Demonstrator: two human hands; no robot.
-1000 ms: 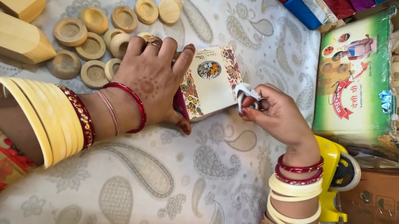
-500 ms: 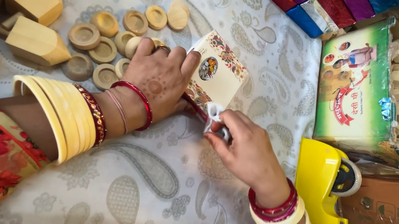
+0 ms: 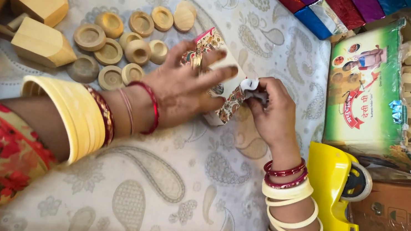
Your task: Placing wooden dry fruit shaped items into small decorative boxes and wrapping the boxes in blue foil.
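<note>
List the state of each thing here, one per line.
left hand: flat, pressing the small patterned box
right hand: pinching the flap
small patterned box: lying flat, end flap lifted
green carton: open, holding wooden pieces
wooden rings: loose on cloth

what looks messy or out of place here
Nothing is spilled or broken. The wooden rings lie in a loose cluster beside the left hand, and the small box lies at a slant under it. The right hand pinches a small piece at its edge.
</note>
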